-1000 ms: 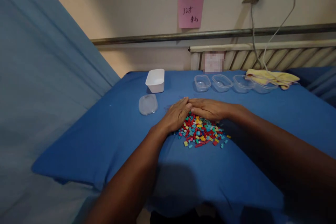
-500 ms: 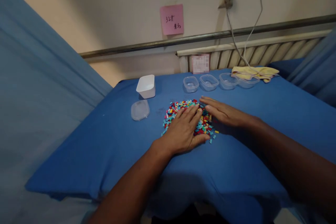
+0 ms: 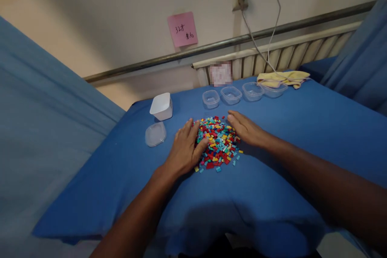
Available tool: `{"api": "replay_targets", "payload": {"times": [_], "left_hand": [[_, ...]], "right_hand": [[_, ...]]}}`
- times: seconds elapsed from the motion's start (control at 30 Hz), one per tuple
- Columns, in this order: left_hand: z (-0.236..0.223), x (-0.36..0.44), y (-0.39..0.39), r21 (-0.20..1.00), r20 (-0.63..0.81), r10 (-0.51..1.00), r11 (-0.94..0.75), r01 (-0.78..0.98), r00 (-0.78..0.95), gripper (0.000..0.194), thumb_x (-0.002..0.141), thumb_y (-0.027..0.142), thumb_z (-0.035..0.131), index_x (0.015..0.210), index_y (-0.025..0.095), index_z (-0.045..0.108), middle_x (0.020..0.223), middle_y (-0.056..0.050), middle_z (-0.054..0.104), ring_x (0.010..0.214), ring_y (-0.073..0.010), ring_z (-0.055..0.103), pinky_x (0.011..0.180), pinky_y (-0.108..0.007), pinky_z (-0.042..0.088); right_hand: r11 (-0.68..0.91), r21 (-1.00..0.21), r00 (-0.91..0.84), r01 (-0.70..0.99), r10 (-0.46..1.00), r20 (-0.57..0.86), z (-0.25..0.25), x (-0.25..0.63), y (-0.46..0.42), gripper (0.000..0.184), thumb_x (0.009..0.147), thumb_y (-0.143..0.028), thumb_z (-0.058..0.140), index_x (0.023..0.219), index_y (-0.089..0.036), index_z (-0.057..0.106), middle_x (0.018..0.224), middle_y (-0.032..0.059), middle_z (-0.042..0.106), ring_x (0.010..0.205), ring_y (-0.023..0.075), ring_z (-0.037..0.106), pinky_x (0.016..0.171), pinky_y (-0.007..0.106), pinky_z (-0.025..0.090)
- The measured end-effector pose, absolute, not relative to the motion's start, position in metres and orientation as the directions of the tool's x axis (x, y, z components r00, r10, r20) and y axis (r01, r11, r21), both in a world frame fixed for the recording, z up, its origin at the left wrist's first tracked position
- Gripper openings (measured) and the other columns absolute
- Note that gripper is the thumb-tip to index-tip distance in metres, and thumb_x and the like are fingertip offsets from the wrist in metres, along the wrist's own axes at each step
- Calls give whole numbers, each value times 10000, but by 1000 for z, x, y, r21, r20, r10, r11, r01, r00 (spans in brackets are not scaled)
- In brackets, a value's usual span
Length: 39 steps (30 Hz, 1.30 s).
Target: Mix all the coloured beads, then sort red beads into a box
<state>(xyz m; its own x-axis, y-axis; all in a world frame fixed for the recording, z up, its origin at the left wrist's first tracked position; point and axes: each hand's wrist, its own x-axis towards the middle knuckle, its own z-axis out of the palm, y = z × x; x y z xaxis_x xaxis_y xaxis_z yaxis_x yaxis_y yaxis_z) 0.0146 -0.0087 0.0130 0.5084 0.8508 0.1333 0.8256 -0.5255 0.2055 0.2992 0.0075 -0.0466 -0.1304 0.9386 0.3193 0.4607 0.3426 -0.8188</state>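
A pile of small toy building bricks point(image 3: 218, 139) in red, yellow, blue, teal and white lies on the blue cloth point(image 3: 127, 185). Against its left side rests my left hand point(image 3: 185, 145), fingers stretched out and thumb reaching over the bricks. My right hand point(image 3: 246, 129) stands on edge along the right side of the pile, its fingers extended. Neither hand grips a brick. A few bricks lie loose at the pile's near edge and right side; those under my left hand are hidden.
A white tub point(image 3: 162, 107) and a clear lid point(image 3: 155, 134) are at the left. Behind the pile stand several clear plastic containers point(image 3: 231, 96), with a yellow cloth point(image 3: 282, 78) over the rightmost. A radiator point(image 3: 281, 50), pipe and hanging cable are behind; blue curtains point(image 3: 45, 100) flank the table.
My left hand has slid from on top of the pile to its left side, uncovering the bricks. My right hand stays at the right side. The view has tilted and shifted slightly.
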Motion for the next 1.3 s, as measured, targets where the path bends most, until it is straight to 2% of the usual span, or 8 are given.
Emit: {"api": "replay_targets", "payload": {"times": [0.2, 0.33, 0.47, 0.6, 0.83, 1.03, 1.17, 1.3], "left_hand": [[-16, 3, -16, 167, 142, 780, -626, 762, 609, 896, 1095, 744, 372, 1756, 156, 230, 1802, -245, 164, 1680, -390, 175, 1327, -632, 252], [-17, 5, -2, 197, 152, 806, -591, 782, 571, 851, 1124, 704, 307, 1741, 120, 257, 1794, -248, 190, 1676, -370, 207, 1333, -617, 247], [-2, 13, -16, 87, 186, 766, -637, 766, 615, 828, 1117, 717, 333, 1738, 171, 289, 1808, -193, 184, 1680, -369, 192, 1337, -681, 153], [8, 45, -40, 32, 142, 517, -855, 518, 844, 793, 1099, 734, 408, 1713, 235, 370, 1803, -114, 244, 1691, -302, 174, 1377, -580, 85], [0, 60, -25, -64, 112, 375, -921, 383, 920, 490, 1172, 509, 398, 1543, 282, 625, 1770, -97, 344, 1657, -299, 287, 1371, -590, 117], [-1, 48, -33, -89, 200, 409, -897, 432, 890, 466, 1156, 497, 477, 1544, 281, 619, 1766, -94, 358, 1629, -313, 346, 1344, -624, 197], [-5, 74, -43, -102, 228, 153, -978, 180, 962, 389, 1155, 472, 502, 1380, 250, 729, 1636, -69, 558, 1554, -280, 462, 1339, -555, 271], [-13, 85, -25, -199, 295, 149, -956, 214, 944, 326, 1159, 350, 513, 1106, 189, 792, 1333, -68, 756, 1372, -283, 623, 1237, -532, 418]], "right_hand": [[369, -714, -196, 595, 928, 317, -58, 232, -14, 740, 1093, -695, 420, 1676, -242, 463, 1776, 154, 384, 1672, 400, 267, 1349, 674, 206], [413, -705, -243, 577, 910, 335, -44, 220, -5, 701, 1107, -644, 397, 1648, -211, 507, 1766, 168, 396, 1667, 390, 285, 1355, 647, 217], [422, -776, -229, 469, 906, 355, -31, 255, 12, 695, 1116, -684, 325, 1511, -220, 657, 1652, 149, 567, 1620, 341, 402, 1361, 576, 261], [275, -894, -51, 353, 960, 275, -33, 289, 23, 722, 1072, -777, 353, 1327, -237, 758, 1499, 147, 695, 1562, 364, 483, 1333, 595, 318], [135, -986, -8, 102, 991, 135, -53, 282, 21, 852, 1082, -783, 209, 1569, -198, 594, 1673, 169, 541, 1566, 331, 499, 1254, 575, 450], [92, -989, 117, -113, 990, 79, -55, 275, 32, 870, 1043, -847, 307, 1534, -211, 641, 1688, 131, 532, 1588, 303, 467, 1334, 524, 327], [94, -992, 134, -83, 988, 82, -54, 270, 55, 841, 1022, -861, 368, 1492, -240, 683, 1695, 84, 530, 1613, 299, 424, 1355, 520, 281], [85, -993, 20, -80, 996, 83, -52, 263, 63, 876, 1033, -855, 334, 1475, -186, 686, 1596, 157, 628, 1493, 311, 585, 1269, 511, 437]]}}
